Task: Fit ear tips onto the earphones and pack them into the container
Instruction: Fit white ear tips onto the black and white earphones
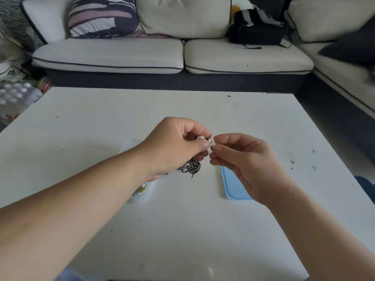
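Most of the clear plastic container (150, 192) is hidden under the left arm. Only its rounded ends peek out, with something small and yellow inside that is hard to make out. The right hand (243, 161) covers part of a flat, smooth blue piece (233, 185) with round corners.

The left hand (174, 142) is up over the middle of the white table (182, 230). Its thumb and fingers pinch a shiny white earphone (200, 137). The right hand's fingertips pinch a tiny pale ear tip (213, 143) right against the bud. It is too small to tell if it is on.

The thin black-and-white cord (190, 166) hangs down from the left hand in a tangled bunch. A soft cream sofa (243, 57) is behind the table.
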